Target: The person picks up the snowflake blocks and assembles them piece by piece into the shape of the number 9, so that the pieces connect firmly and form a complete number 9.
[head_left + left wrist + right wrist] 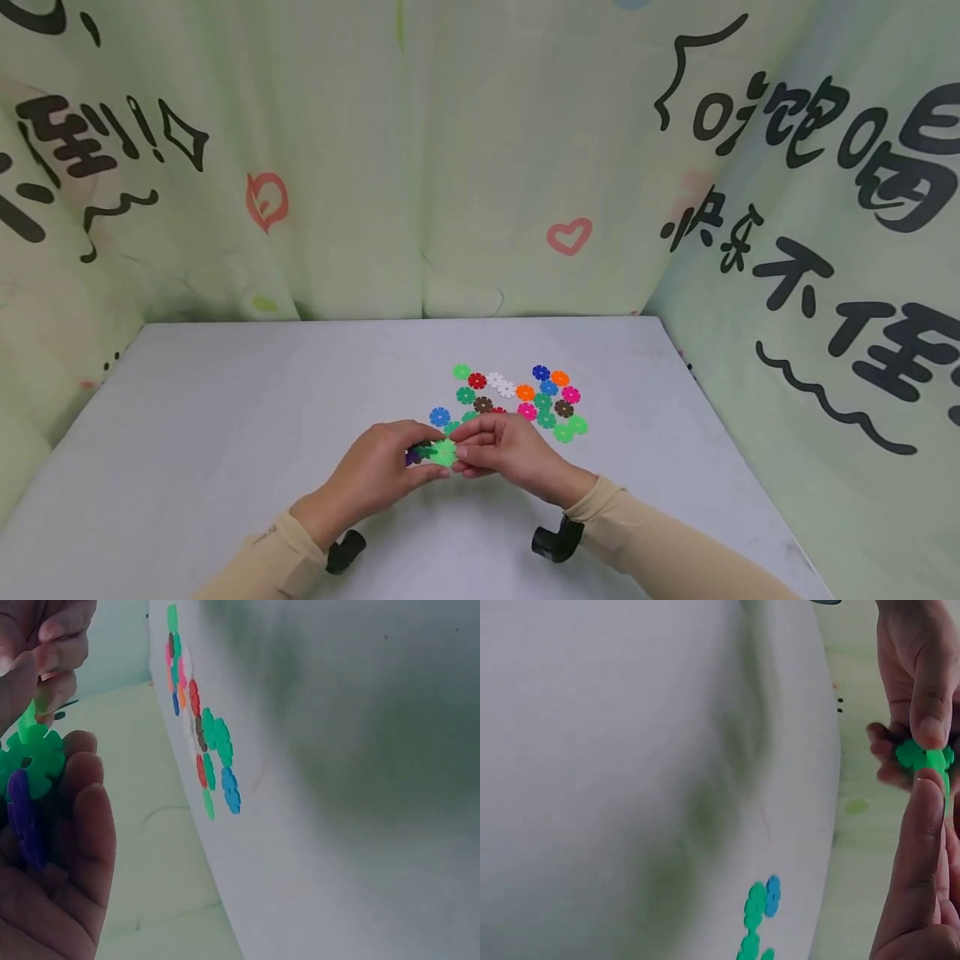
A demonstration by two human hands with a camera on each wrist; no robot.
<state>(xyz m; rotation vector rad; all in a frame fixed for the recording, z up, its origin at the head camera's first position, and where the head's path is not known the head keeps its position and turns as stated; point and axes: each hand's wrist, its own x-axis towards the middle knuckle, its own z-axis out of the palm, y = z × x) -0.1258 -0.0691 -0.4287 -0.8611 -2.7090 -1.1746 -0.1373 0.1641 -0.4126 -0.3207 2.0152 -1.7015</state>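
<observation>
Above the table my left hand (371,471) holds a small chain of notched plastic snowflake discs between thumb and fingers. In the left wrist view a purple disc (25,825) stands edge-on, joined to a green disc (45,759) by the curled fingers. A light green disc (443,453) forms the right end of the chain. My right hand (517,454) pinches at that end with thumb and forefinger. From the right wrist, the light green disc (936,760) shows edge-on between both hands' digits, against the green disc (909,754).
Just beyond the hands, many loose snowflake discs lie flat on the white table (247,383). Among them are a blue disc (439,416), an orange disc (560,378) and a brown disc (564,408). Printed curtains (345,167) surround the table's back and sides.
</observation>
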